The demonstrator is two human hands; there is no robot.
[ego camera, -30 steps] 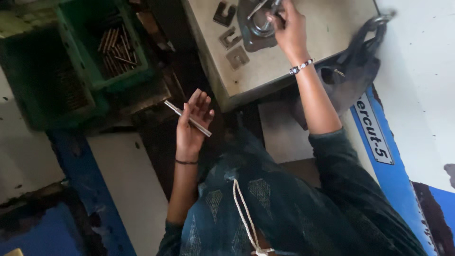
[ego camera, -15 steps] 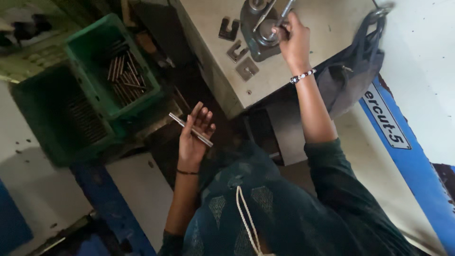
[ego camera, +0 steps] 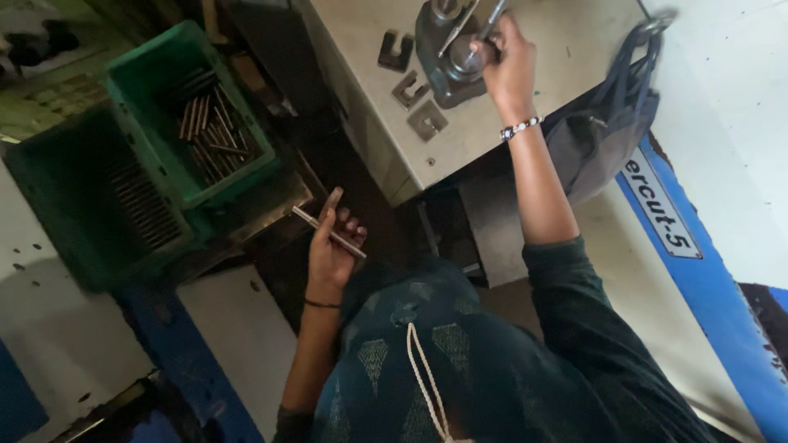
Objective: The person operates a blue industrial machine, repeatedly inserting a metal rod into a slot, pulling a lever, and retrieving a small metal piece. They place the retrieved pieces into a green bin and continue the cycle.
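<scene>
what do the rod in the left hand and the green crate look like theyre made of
Rod: probably bare steel; thin, straight, dull grey with a faint sheen, held across the left hand.
Green crate: likely moulded plastic; even matte green walls with a thick rim. It holds similar grey rods, which look like metal too.

Green crate point(ego camera: 139, 86) of metal rods point(ego camera: 212, 131); dark bag point(ego camera: 603, 143) hanging; flat brackets point(ego camera: 409, 89).

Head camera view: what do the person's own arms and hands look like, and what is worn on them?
Both hands are bare, no gloves. The left hand has a thin dark band at the wrist. The right hand has a beaded black-and-white bracelet at the wrist, and a dark green sleeve reaches about to that elbow.
</scene>
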